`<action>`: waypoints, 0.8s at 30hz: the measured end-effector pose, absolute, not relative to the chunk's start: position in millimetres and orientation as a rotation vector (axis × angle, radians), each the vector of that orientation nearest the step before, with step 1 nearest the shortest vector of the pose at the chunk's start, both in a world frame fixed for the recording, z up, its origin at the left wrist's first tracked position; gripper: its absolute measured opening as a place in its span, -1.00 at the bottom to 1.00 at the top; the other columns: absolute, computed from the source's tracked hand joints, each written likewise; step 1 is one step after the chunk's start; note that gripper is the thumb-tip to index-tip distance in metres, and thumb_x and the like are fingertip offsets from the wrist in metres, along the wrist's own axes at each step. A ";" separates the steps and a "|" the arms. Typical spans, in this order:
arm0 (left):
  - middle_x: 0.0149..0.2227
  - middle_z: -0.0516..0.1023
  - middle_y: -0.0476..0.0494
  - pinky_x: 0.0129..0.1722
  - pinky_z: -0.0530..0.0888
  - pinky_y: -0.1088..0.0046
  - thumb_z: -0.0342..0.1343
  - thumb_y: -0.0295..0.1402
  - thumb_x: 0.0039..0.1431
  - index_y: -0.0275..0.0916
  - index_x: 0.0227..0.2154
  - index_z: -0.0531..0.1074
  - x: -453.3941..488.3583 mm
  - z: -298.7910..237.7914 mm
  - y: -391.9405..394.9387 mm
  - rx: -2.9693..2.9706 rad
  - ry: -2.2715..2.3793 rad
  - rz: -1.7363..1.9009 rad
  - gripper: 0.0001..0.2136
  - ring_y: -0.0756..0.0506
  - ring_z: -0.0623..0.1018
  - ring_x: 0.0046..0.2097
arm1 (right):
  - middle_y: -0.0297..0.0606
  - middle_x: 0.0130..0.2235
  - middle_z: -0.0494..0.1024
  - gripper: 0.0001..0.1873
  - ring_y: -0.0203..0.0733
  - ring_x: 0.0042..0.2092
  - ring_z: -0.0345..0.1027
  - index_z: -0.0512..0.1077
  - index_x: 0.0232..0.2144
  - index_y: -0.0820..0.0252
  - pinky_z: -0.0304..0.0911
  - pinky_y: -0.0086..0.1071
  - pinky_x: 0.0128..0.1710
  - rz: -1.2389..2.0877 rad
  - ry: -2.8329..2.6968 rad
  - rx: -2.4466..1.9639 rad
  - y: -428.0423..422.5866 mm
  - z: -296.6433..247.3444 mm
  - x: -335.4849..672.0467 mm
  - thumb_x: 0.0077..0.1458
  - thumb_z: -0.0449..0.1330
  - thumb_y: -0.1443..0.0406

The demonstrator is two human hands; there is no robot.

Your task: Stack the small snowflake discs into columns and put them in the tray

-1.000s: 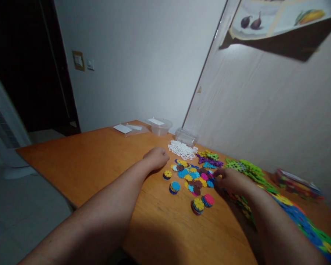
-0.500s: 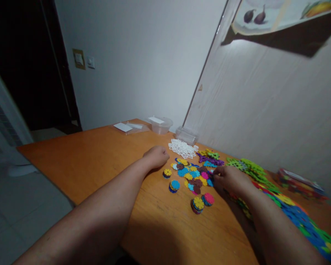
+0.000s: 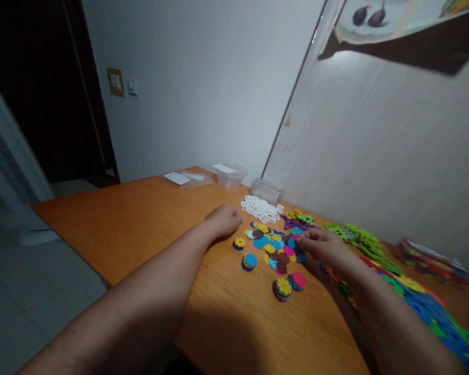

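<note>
My left hand [image 3: 224, 221] rests on the table in a closed fist, to the left of a loose pile of notched plastic discs [image 3: 275, 245]. What it holds, if anything, is hidden. Over the right side of that pile, my right hand [image 3: 323, 248] is pinched, with the pink edge of a small disc showing at the fingertips. Nearer me stand short disc stacks: one yellow-topped stack [image 3: 239, 244] by my left wrist, a blue-topped stack [image 3: 249, 262], another yellow-topped stack [image 3: 282, 289] and a pink-topped stack [image 3: 297, 281].
White lattice pieces [image 3: 262, 209] lie behind the pile. Further back are clear plastic tubs [image 3: 231, 177] and a plastic bag [image 3: 189, 179]. Green pieces [image 3: 361, 240], blue linked pieces [image 3: 433, 307] and a packet [image 3: 435, 260] lie along the wall at right. The table edge [image 3: 72, 245] runs at left.
My right hand has lifted slightly and shifted left over the disc pile, the pink edge moving with its fingertips. My left hand stays in place; the view has turned a little.
</note>
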State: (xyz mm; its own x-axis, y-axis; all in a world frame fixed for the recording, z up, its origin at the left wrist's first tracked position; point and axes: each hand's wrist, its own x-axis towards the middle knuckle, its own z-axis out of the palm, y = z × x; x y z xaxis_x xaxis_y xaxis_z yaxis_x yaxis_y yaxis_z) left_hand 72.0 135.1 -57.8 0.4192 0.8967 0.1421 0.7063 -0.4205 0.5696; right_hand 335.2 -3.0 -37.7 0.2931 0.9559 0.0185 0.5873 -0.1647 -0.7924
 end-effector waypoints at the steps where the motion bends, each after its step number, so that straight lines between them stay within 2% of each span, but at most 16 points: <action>1: -0.50 0.46 -0.04 -0.49 0.21 0.49 0.05 -0.30 0.01 -0.24 -0.51 0.46 72.0 -57.5 134.8 2.256 1.369 0.599 -0.85 -0.04 0.39 -0.43 | -0.46 -0.64 0.25 -0.70 -0.39 -0.59 0.02 0.32 -0.59 0.16 -0.08 -0.47 -0.61 0.655 -1.376 -1.845 -3.1 -37.5 334.3 -0.16 0.25 0.08; 7: -0.50 0.46 -0.04 -0.50 0.18 0.49 0.04 -0.29 0.01 -0.24 -0.50 0.46 72.2 -56.6 134.2 2.256 1.363 0.596 -0.84 -0.03 0.39 -0.43 | -0.44 -0.62 0.28 -0.62 -0.39 -0.58 0.06 0.30 -0.59 0.17 -0.05 -0.46 -0.59 0.722 -1.381 -1.765 -6.8 -28.0 314.4 -0.08 0.27 0.02; 10: -0.50 0.46 -0.04 -0.49 0.20 0.49 0.05 -0.29 0.01 -0.24 -0.50 0.47 72.4 -57.0 134.6 2.254 1.371 0.603 -0.84 -0.04 0.39 -0.42 | -0.39 -0.58 0.37 -0.61 -0.37 -0.55 0.13 0.34 -0.55 0.19 0.00 -0.46 -0.57 0.844 -1.389 -1.700 -9.7 -23.9 294.7 -0.08 0.30 0.00; 15: -0.51 0.45 -0.05 -0.47 0.22 0.48 0.05 -0.29 0.03 -0.25 -0.51 0.48 72.9 -57.8 134.8 2.272 1.367 0.591 -0.83 -0.04 0.39 -0.43 | -0.40 -0.58 0.35 -0.65 -0.38 -0.57 0.12 0.38 -0.50 0.20 0.03 -0.46 -0.59 1.102 -1.418 -1.627 -13.6 -24.5 261.6 -0.02 0.29 0.04; 24: -0.48 0.50 -0.07 -0.47 0.22 0.47 0.04 -0.28 0.04 -0.24 -0.49 0.49 73.9 -58.2 133.6 2.294 1.370 0.593 -0.81 -0.05 0.40 -0.43 | -0.45 -0.66 0.27 -0.75 -0.42 -0.63 -0.01 0.40 -0.51 0.18 -0.12 -0.49 -0.65 1.110 -1.592 -1.746 -10.5 -32.4 238.6 0.04 0.23 0.13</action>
